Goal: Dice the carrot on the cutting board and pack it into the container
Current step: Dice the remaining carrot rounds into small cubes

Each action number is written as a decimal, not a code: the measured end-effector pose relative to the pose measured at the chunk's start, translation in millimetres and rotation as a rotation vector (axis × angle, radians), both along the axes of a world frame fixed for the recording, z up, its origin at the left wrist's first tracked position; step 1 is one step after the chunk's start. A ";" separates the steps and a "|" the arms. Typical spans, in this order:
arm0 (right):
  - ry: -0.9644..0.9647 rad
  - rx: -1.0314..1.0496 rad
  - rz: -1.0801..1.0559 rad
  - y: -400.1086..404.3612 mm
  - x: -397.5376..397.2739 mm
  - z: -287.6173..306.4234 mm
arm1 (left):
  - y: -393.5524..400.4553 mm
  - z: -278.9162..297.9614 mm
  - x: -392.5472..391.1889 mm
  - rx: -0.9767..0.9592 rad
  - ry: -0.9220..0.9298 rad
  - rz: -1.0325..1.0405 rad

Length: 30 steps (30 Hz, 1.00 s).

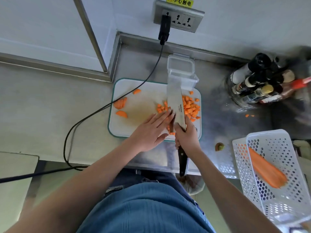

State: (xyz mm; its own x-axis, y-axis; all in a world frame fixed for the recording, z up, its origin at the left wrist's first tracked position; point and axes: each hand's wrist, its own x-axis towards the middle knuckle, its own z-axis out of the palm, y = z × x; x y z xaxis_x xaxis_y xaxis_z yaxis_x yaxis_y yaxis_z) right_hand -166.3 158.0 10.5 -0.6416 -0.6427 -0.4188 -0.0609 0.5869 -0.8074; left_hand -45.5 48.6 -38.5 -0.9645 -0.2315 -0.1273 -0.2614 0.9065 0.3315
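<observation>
A white cutting board with a teal rim lies on the steel counter. Diced carrot is piled on its right half, with more dice left of the blade. Three larger carrot chunks lie at the board's left. My right hand grips the black handle of a broad knife, whose blade lies across the dice. My left hand is flat with fingers spread, fingertips touching the blade's left side among the dice. A clear container with its hinged lid open stands at the board's far edge.
A black cable runs from a wall socket across the board's left corner. Bottles in a holder stand at the right. A white perforated basket holds a whole peeled carrot. A carrot end lies on the counter.
</observation>
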 end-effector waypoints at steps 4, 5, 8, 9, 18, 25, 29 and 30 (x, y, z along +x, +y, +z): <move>-0.024 -0.015 -0.068 3.5 -18.1 12.6 | -1.9 -7.2 -12.0 -0.042 -0.103 0.009; -0.006 -0.004 -0.061 4.2 -21.5 13.8 | -2.0 -8.0 -12.2 -0.046 -0.086 0.021; 0.012 0.004 -0.017 6.1 -26.7 13.0 | 2.2 -5.5 -16.2 -0.119 0.070 0.044; 0.018 0.012 0.000 6.4 -26.5 12.5 | 4.1 -3.6 -19.5 -0.137 0.100 0.047; 0.287 0.109 0.167 14.2 -27.4 13.9 | 2.7 -1.5 -14.8 -0.048 0.065 0.124; 1.043 0.321 0.407 19.6 -38.7 10.6 | 8.6 43.5 2.8 -0.001 0.638 0.339; 1.105 0.309 0.470 20.5 -39.5 5.8 | 6.5 51.3 -3.1 0.067 0.529 0.241; 1.106 0.308 0.469 21.2 -39.1 5.3 | 5.9 50.7 -6.6 0.093 0.448 0.192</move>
